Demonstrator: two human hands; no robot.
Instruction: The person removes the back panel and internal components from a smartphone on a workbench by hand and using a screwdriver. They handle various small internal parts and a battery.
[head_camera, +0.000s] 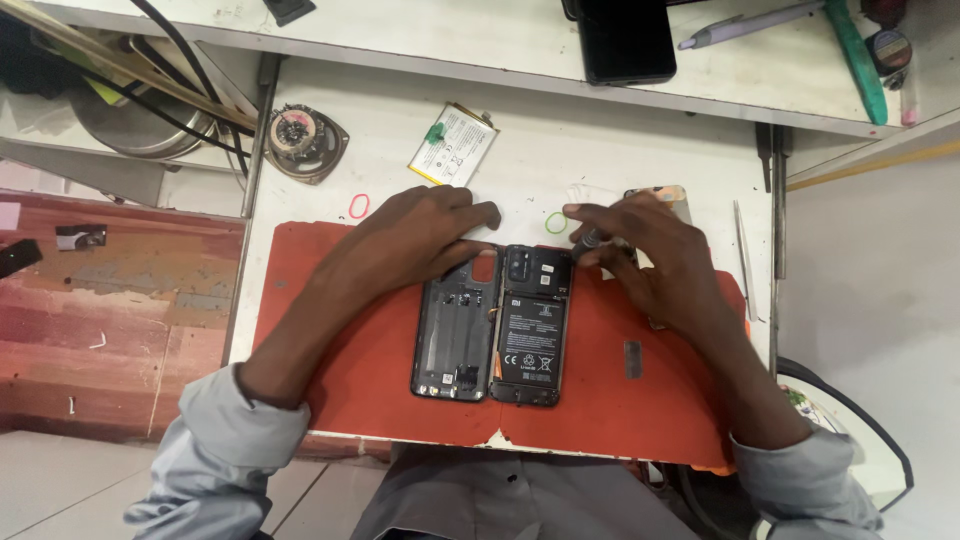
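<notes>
An opened black phone (530, 335) lies on a red mat (350, 370), its dark battery and camera module showing. Its removed back cover (455, 335) lies inside up just to its left. My left hand (425, 235) rests fingers down on the top edge of the back cover. My right hand (645, 245) grips a small dark screwdriver (588, 240), whose tip meets the phone's top right corner.
A loose white battery (453, 143) and a round speaker (305, 142) lie on the white table behind the mat. A pink band (358, 207) and a green band (555, 222) are near my hands. Tweezers (741, 255) lie at right. A shelf above carries a dark phone (627, 40), a pen and a green tool.
</notes>
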